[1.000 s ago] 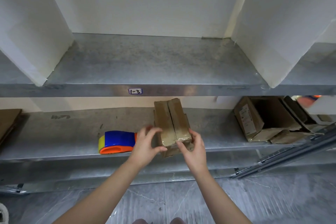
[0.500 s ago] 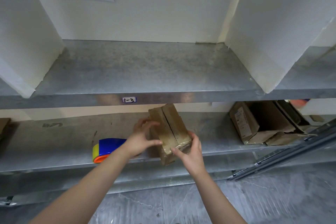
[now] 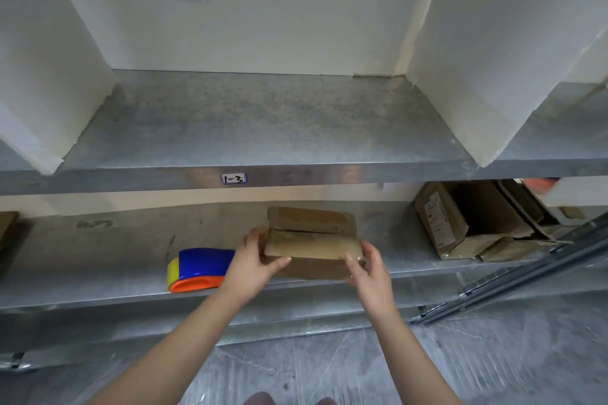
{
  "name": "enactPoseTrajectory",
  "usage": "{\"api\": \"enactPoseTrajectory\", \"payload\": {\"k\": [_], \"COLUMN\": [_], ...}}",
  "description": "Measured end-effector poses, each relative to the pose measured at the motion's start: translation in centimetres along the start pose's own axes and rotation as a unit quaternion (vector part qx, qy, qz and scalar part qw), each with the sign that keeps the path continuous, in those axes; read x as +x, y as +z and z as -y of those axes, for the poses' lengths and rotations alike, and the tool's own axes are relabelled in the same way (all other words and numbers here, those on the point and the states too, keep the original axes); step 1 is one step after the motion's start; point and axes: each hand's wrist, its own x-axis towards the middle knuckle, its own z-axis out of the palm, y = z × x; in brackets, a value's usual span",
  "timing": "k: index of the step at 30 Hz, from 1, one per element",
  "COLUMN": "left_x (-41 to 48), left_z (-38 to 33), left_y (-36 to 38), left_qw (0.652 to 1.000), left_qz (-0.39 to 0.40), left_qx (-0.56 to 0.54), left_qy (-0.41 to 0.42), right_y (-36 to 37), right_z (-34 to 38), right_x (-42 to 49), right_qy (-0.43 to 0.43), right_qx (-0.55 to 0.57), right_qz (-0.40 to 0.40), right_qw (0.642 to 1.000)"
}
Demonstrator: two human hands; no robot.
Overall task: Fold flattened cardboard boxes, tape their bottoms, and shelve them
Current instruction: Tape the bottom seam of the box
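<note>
Carton at right: an open carton (image 3: 441, 227) lay on its side on the lower shelf (image 3: 98, 273); inside dark, contents unreadable.
Room: bare shelf metal separated carton and box; the tape dispenser (image 3: 200, 268) sat just beside the left hand.
Box: the brown cardboard box (image 3: 311, 240) was at the lower shelf's front edge, long side across, flaps closed, seam lengthwise; resting or lifted, could not tell.
Left hand (image 3: 253, 265): gripped the box's left end.
Right hand (image 3: 371, 268): gripped its right end.
</note>
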Motion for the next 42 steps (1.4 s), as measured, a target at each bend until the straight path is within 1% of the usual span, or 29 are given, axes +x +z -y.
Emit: {"api": "enactPoseTrajectory", "payload": {"k": [3,6,7,8,10,11,12,14,17,20,22,23,26,28,29,31,33,36,39,42], "left_x": [-1.3,0.4,1.2,2.0,3.5,4.0,4.4,4.5,3.5,2.3,1.6,1.1,-0.4,-1.3,-1.7,-2.2,-2.4,-2.1,-1.4,-1.2], "left_z": [-0.1,-0.6,-0.9,-1.2,-2.1,-2.3,-2.4,-2.1,-1.0,0.1,0.7,0.9,0.8,0.2,-0.1,-0.6,-0.7,-1.1,-1.6,-1.4], "left_y": [0.5,-0.9,-1.4,-2.0,-2.9,-3.2,-3.4,-3.2,-2.0,-1.6,-1.3,-0.9,1.1,2.5,3.0,3.4,3.2,2.1,0.7,-1.1], "left_qw": [1.000,0.997,0.995,0.992,0.981,0.976,0.974,0.981,0.986,0.989,0.994,0.996,0.999,0.998,0.997,0.996,0.998,0.999,0.996,0.980], "left_qz": [0.001,0.011,0.034,0.076,0.170,0.197,0.202,0.166,0.136,0.112,0.076,0.051,-0.021,-0.048,-0.052,-0.050,-0.047,-0.044,-0.020,0.011], "left_qx": [-0.006,0.049,0.064,0.074,0.086,0.089,0.095,0.097,0.082,0.075,0.052,0.036,0.005,-0.025,-0.049,-0.070,-0.041,0.017,0.085,0.190], "left_qy": [0.001,0.052,0.063,0.065,0.043,0.037,0.036,0.042,0.052,0.061,0.064,0.061,0.040,0.038,0.040,0.037,0.030,0.013,0.020,0.066], "right_y": [0.0,0.2,0.4,0.6,0.8,1.0,1.1,1.5,2.3,2.3,2.0,1.9,2.0,2.2,2.1,2.0,1.7,1.9,2.5,2.6], "right_z": [0.7,1.4,1.8,2.1,2.6,2.7,2.9,3.1,2.5,1.8,1.6,1.7,1.7,1.2,0.9,0.5,0.6,1.0,1.7,2.4], "right_x": [0.6,1.4,1.6,1.7,1.9,2.1,2.1,1.9,1.6,1.5,1.5,1.4,0.9,0.2,0.0,-0.1,0.3,1.4,2.4,2.2], "right_qy": [-0.033,-0.029,-0.021,-0.013,-0.004,-0.002,-0.001,0.006,-0.025,-0.044,-0.051,-0.047,-0.045,-0.081,-0.099,-0.118,-0.107,-0.101,-0.127,-0.164], "right_qx": [-0.052,-0.049,-0.050,-0.059,-0.074,-0.076,-0.078,-0.071,-0.075,-0.075,-0.052,-0.038,-0.012,-0.043,-0.062,-0.091,-0.085,-0.083,-0.138,-0.214], "right_qz": [-0.024,-0.068,-0.081,-0.089,-0.093,-0.089,-0.084,-0.063,-0.025,-0.030,-0.043,-0.033,0.063,0.110,0.111,0.074,0.067,0.098,0.099,0.072], "right_qw": [0.998,0.996,0.995,0.994,0.993,0.993,0.993,0.995,0.997,0.996,0.996,0.998,0.997,0.990,0.987,0.986,0.988,0.987,0.977,0.960]}}
